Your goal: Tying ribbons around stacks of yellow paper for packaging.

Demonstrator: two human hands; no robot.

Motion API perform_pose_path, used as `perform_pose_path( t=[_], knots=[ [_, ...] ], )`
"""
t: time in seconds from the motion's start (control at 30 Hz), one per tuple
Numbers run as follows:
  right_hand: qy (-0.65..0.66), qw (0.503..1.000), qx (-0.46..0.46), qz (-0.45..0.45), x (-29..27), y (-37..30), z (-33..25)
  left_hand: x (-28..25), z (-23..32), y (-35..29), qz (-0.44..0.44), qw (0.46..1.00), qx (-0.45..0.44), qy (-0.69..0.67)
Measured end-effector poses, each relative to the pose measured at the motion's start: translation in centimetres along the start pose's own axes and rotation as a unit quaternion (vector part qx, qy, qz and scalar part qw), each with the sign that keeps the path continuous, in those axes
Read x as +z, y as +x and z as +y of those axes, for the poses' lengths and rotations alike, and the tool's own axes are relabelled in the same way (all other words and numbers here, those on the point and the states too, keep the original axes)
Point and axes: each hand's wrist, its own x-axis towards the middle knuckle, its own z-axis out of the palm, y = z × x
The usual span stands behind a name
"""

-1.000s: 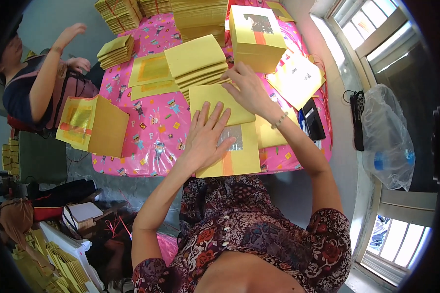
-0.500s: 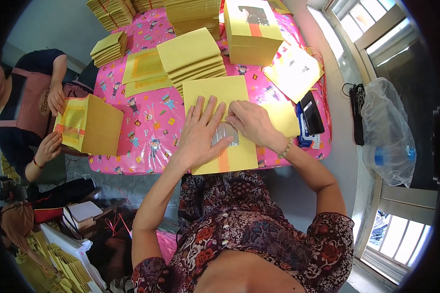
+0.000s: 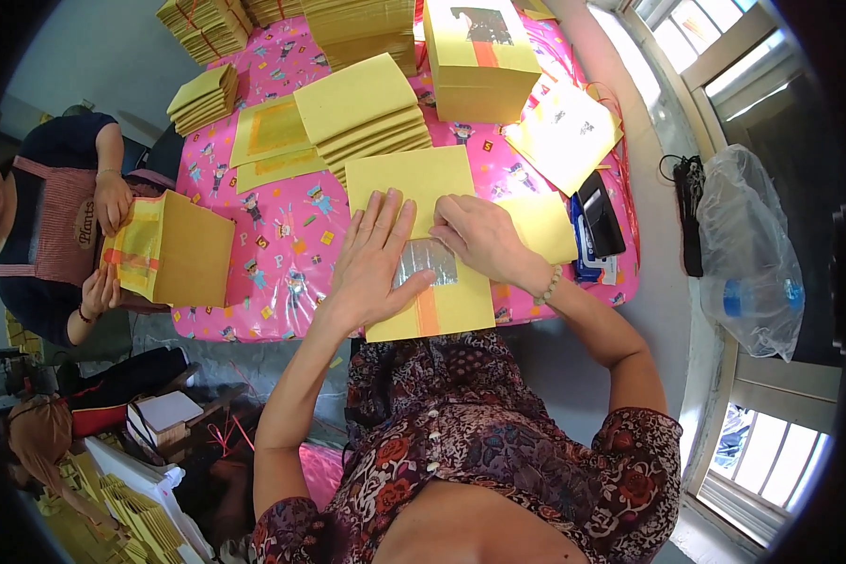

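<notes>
A sheet of yellow joss paper (image 3: 465,315) lies in front of me at the table's near edge, with a silver foil square (image 3: 432,259) and an orange strip below it. My left hand (image 3: 371,268) rests flat on its left side, fingers stretched out, the thumb reaching over the foil. On the right, my right hand (image 3: 487,235) is closed, fingers curled and pressed to the paper at the foil's upper right corner. What those fingertips hold, if anything, is hidden.
A pink patterned cloth covers the table (image 3: 282,282). Behind the sheet stand a folded yellow paper stack (image 3: 357,94) and a tall block (image 3: 484,89). A phone (image 3: 600,214) lies at right. At left, a co-worker's hands hold a paper block (image 3: 193,249).
My left hand has slid slightly left, showing more of the foil. My right hand has barely moved. The co-worker's hands have shifted a little on the block.
</notes>
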Motion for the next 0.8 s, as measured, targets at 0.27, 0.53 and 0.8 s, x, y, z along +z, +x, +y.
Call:
perform_pose_path(
  t=[0.27, 0.53, 0.8],
  knots=[
    [-0.006, 0.999, -0.036, -0.038, -1.3, 0.5, -0.1, -0.2, -0.2, 0.0, 0.009, 1.0, -0.003, 0.005],
    [-0.121, 0.976, -0.175, -0.052, -1.7, 2.0, 0.8, -1.3, -0.8, 1.4, 0.1, 0.995, 0.025, 0.01],
    [-0.059, 0.991, -0.091, 0.077, -2.6, 2.1, 0.2, -0.9, -2.2, 2.5, 0.248, 0.954, 0.136, 0.096]
  ],
)
